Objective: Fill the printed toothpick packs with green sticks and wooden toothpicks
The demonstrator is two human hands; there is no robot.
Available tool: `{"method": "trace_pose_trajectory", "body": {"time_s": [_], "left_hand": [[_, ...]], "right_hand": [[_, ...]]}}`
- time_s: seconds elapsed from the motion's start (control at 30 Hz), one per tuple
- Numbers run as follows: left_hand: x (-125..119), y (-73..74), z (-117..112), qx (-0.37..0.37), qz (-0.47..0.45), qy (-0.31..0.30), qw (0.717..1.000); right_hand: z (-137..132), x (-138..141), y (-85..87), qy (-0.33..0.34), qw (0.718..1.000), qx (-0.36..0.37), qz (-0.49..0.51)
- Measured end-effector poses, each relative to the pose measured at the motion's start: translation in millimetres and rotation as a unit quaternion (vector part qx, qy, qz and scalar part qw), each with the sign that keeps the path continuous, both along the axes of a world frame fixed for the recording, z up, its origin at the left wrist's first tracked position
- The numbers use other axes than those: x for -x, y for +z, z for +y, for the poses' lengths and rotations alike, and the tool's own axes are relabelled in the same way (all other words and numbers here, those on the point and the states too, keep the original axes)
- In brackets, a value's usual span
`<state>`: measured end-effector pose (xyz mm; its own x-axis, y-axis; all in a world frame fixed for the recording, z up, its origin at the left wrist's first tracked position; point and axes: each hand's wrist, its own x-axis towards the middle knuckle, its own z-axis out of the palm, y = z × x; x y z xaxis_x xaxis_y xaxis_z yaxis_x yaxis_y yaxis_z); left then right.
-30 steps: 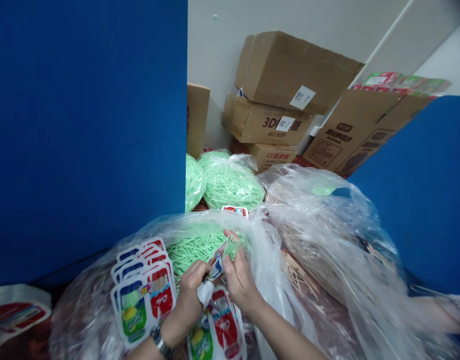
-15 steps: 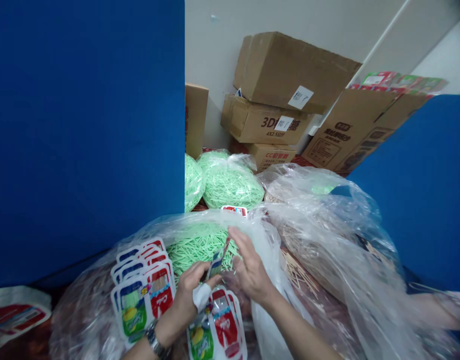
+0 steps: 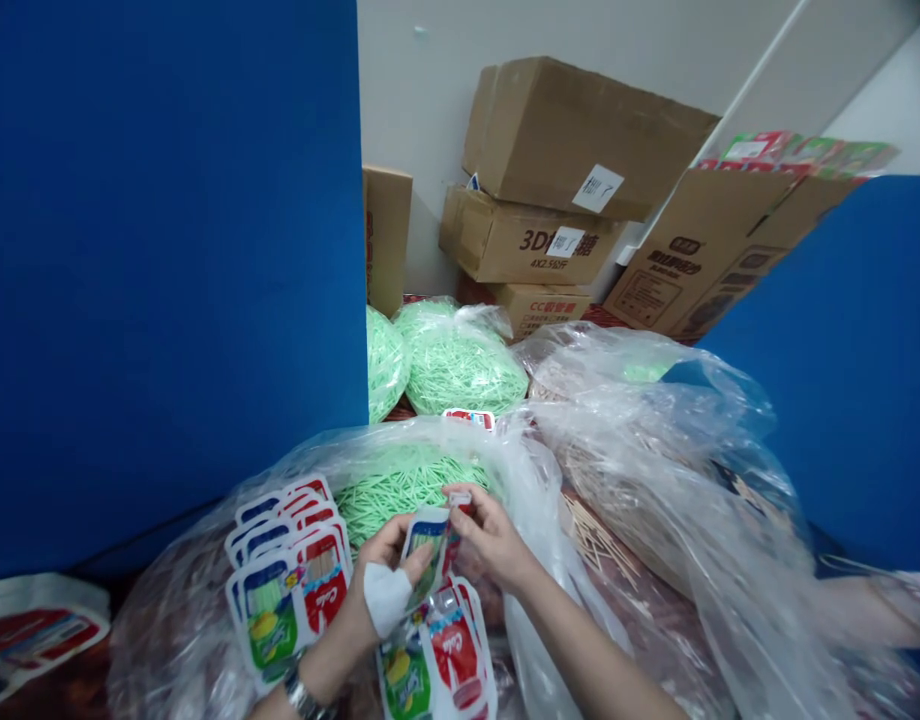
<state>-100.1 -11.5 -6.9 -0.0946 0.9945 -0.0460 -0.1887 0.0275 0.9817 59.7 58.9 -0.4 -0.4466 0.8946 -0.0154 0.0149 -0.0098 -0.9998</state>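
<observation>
Both hands [image 3: 377, 580] [image 3: 496, 540] pinch one printed packet [image 3: 427, 526] from opposite sides.

The pack [image 3: 428, 528] is tilted and bent down its middle. One half is blue with green sticks [image 3: 422, 541]; the other is red. The left hand [image 3: 385, 580] and right hand [image 3: 496, 540] hold it.

L hand [image 3: 376, 560] w/ white wrap [image 3: 386, 600], silver wristband [image 3: 302, 694]; forearms [image 3: 572, 640] bare.

One head cam, facing fwd & down; L hand [image 3: 386, 575] & R hand [image 3: 496, 540] close, btm ctr; boxes [image 3: 550, 135] farther off, up top
</observation>
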Motion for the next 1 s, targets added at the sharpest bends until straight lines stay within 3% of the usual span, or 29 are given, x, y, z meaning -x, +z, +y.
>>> {"method": "trace_pose_trajectory", "body": {"time_s": [0.2,0.33,0.47,0.53,0.6,0.73,0.8,0.87,0.93,1.0], "left_hand": [[3,2.0,2,0.016,0.089,0.026,0.996],[5,0.9,0,0.013,0.093,0.036,0.995],[22,-0.1,-19,0.049,0.072,0.007,0.996],[35,-1.4,-36,0.101,0.052,-0.002,0.993],[49,-4.9,-55,0.155,0.024,0.004,0.988],[73,-23.9,-87,0.222,-0.012,0.107,0.969],[86,-36.7,-94,0.217,0.066,0.187,0.956],[103,-46.8,-96,0.178,0.233,0.236,0.927],[118,-52.2,-94,0.120,0.415,0.247,0.867],[129,-53.4,-91,0.118,0.527,0.251,0.803]], "right_hand": [[-7,3,-1.2,-0.034,0.998,-0.037,-0.037],[-14,5,-2.0,-0.058,0.996,-0.047,-0.041],[-16,-2,-4.3,0.017,0.999,-0.012,-0.027],[-15,-9,-8.6,0.070,0.994,-0.027,-0.076],[-14,-17,-16.8,0.114,0.968,-0.098,-0.199],[-15,-23,-40.7,0.209,0.835,-0.235,-0.451],[-17,-20,-51.0,0.229,0.794,-0.261,-0.499],[-17,-17,-57.4,0.229,0.778,-0.276,-0.515],[-17,-15,-59.3,0.223,0.776,-0.280,-0.520],[-17,-14,-57.3,0.220,0.776,-0.280,-0.521]]}}
